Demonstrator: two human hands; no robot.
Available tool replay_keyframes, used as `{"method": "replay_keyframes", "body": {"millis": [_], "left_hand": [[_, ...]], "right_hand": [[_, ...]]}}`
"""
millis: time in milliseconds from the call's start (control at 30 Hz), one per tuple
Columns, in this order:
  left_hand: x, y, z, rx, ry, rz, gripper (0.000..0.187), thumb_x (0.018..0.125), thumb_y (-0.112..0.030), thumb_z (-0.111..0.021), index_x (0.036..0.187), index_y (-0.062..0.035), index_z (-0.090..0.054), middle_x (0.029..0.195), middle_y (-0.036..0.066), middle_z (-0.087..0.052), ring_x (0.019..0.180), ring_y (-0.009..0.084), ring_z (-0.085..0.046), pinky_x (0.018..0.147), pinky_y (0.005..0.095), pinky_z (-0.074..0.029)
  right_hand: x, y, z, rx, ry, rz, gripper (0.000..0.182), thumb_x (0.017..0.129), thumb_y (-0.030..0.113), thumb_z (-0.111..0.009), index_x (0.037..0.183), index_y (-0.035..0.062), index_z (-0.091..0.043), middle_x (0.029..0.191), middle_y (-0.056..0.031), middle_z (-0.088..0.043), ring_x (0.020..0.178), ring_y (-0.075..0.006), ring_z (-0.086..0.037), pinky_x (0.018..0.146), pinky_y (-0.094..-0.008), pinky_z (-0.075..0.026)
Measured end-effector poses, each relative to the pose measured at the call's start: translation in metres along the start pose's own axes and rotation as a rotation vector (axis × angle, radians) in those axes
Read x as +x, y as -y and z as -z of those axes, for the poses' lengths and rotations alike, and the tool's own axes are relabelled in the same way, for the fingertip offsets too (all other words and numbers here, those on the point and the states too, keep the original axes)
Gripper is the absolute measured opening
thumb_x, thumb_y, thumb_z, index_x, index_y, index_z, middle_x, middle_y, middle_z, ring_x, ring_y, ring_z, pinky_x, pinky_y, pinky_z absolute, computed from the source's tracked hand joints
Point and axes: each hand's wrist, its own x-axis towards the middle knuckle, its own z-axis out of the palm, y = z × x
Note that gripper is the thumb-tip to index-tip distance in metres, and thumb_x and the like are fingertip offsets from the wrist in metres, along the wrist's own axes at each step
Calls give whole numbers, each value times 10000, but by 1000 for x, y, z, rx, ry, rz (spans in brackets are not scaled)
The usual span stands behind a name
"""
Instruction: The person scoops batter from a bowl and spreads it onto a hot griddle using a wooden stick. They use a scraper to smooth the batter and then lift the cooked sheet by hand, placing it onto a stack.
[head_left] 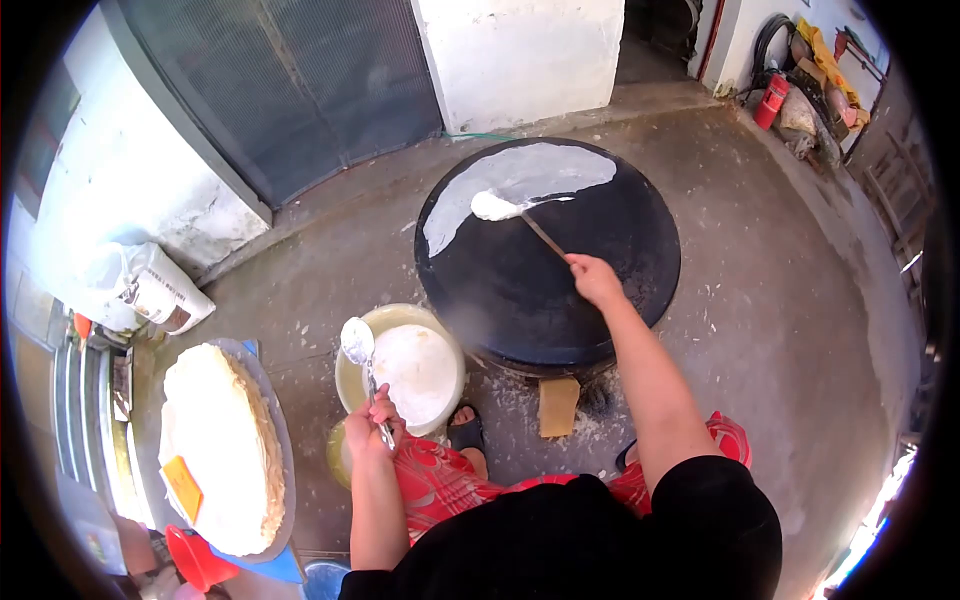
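A wooden-handled spreader is gripped in my right hand, its far end covered by a lump of white batter. Under it lies a large round black griddle, where a thin curved band of batter covers the far and left part. My left hand is closed around the handle of a metal ladle coated with white batter. Below the ladle stands a pale bucket holding white batter.
A tall stack of thin pale flatbreads rests on a round board at the left, with an orange card on it. Nearby are a white bucket and a red container. A tan block stands against the griddle's near side.
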Motion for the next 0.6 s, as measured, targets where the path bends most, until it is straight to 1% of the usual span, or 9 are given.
{"method": "replay_keyframes", "body": {"millis": [100,167,233,300,333,433,533,567,600], "left_hand": [[2,-1,4,16,27,-5,240,873,-85,-319,972,106,-427,662,52,-431,469,96,-407,368,201,-348],[2,-1,1,29,15,-2,250,879,-99,-316,972,105,-428,667,52,-434,469,94,-407,369,202,-351],[4,-5,4,19,25,10,258,884,-109,-314,976,103,-427,672,54,-437,470,94,-406,369,203,-351],[4,-4,8,6,28,19,266,889,-120,-312,981,102,-425,677,55,-439,470,93,-406,370,203,-351],[3,-3,6,12,21,16,269,892,-125,-311,986,101,-423,679,56,-440,470,92,-404,369,201,-350],[4,-2,3,18,21,24,277,897,-136,-309,996,97,-420,687,58,-440,471,90,-403,369,198,-348],[2,-1,2,24,20,28,288,901,-149,-303,1004,95,-417,695,60,-440,469,90,-399,368,197,-346],[1,-2,1,32,16,26,296,904,-157,-297,1006,95,-416,698,60,-440,467,91,-396,367,197,-345],[3,-5,4,33,44,40,314,910,-173,-283,1013,95,-410,707,60,-441,473,95,-393,373,200,-345]], "right_hand": [[-9,8,5,-71,108,85,276,823,210,-494,1084,234,-578,1006,-86,-602,927,-261,-570,802,-340,-440],[-26,17,47,-34,252,133,241,830,146,-495,1045,112,-600,941,-136,-621,890,-243,-593,763,-302,-443],[-41,4,59,-43,202,37,255,834,143,-491,1069,124,-589,948,-115,-626,882,-220,-597,764,-296,-445],[-40,-26,41,-68,-184,-100,272,838,142,-487,1096,140,-575,963,-96,-627,890,-198,-593,779,-292,-442],[-38,-27,24,60,-177,-7,287,839,146,-484,1117,147,-558,992,-98,-618,909,-222,-587,799,-291,-436],[-47,14,-14,-9,52,155,263,838,152,-491,1083,117,-579,962,-102,-624,903,-227,-588,793,-290,-435],[-46,30,1,-75,186,174,255,834,157,-498,1070,130,-590,933,-108,-627,878,-222,-594,779,-290,-440],[-36,12,3,66,224,186,260,828,165,-503,1073,158,-590,929,-125,-620,863,-239,-596,768,-293,-443],[-45,23,13,12,145,103,258,827,164,-503,1070,150,-590,934,-128,-620,865,-241,-596,768,-294,-443]]}}
